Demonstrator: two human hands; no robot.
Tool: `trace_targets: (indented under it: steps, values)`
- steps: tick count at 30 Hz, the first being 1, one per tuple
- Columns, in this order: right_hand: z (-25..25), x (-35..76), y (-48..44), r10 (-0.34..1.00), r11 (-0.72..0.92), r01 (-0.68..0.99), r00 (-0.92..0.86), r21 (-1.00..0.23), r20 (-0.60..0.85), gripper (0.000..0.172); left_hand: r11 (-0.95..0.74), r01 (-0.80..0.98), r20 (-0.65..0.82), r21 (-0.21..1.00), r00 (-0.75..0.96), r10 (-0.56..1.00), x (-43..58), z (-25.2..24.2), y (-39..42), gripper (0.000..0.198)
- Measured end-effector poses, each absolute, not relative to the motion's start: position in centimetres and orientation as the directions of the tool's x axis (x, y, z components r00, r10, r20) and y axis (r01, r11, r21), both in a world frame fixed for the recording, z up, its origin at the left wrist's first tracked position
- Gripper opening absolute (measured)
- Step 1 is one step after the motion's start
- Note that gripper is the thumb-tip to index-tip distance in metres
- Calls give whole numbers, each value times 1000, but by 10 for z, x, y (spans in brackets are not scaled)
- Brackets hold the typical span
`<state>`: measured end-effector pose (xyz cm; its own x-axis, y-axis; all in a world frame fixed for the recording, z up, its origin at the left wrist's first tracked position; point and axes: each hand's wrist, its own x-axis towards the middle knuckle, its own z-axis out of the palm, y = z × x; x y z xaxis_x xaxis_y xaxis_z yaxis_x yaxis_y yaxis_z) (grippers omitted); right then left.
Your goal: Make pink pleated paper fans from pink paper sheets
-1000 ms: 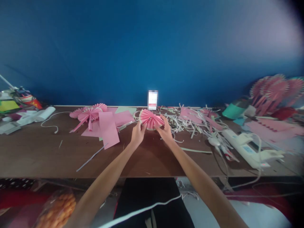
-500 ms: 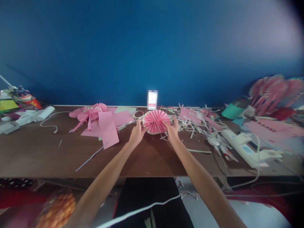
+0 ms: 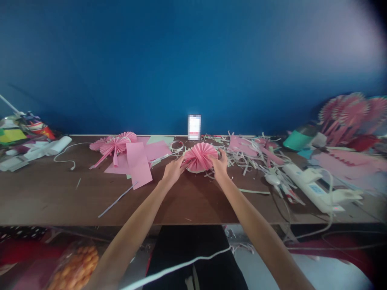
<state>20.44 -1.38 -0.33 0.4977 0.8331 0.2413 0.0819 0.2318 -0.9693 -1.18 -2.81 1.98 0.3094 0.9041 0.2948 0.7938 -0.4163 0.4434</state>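
Between my two hands is a round pink pleated paper fan (image 3: 199,158) with a pale edge, held just above the brown table (image 3: 187,201). My left hand (image 3: 174,169) grips its left rim, fingers closed on the pleats. On the right side, my right hand (image 3: 220,164) pinches the fan with the thumb on its front face and the other fingers at the rim or behind. The fingertips behind the paper are hidden. Behind the fan, an upright lit phone (image 3: 194,127) stands near the wall.
Flat pink paper sheets (image 3: 139,165) and finished pleated fans (image 3: 116,146) lie to the left. Paper strips (image 3: 246,155) are heaped at right, beside a white power strip (image 3: 311,189). A teal cup-like object (image 3: 298,139) and more fans (image 3: 352,110) stand far right.
My left hand has shifted slightly down and left along the fan's rim, its thumb off the front centre. The fan has tilted and turned a little; my right hand stays nearly in place.
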Motion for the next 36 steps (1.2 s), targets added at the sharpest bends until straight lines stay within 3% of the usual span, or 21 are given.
trace_targets:
  steps: [3,5,9,12,15,21,29,36]
  values:
    - [2,202,-19,848,144,249,469,-958,249,67,-418,841,278,343,334,901,-12,18,-27,30]
    - [5,201,-24,824,136,459,439,-878,357,65,-451,852,324,265,361,874,-11,16,-25,28]
    - [12,195,-32,734,217,839,197,-499,650,46,-490,856,420,165,389,820,-11,12,-22,28]
    - [12,189,-33,753,369,895,-131,-249,645,29,-529,834,441,158,420,793,-11,9,-20,29]
    - [8,184,-30,757,459,877,-302,-142,579,24,-556,813,425,173,447,787,-11,5,-16,26]
    - [-2,185,-25,778,492,850,-330,-191,534,24,-568,799,355,198,482,801,-12,0,-12,30]
    - [-4,187,-22,802,494,818,-296,-296,519,26,-608,778,400,160,512,761,-8,8,-16,31]
    - [-7,188,-17,848,402,825,-172,-398,501,38,-590,797,369,129,514,774,-9,10,-13,36]
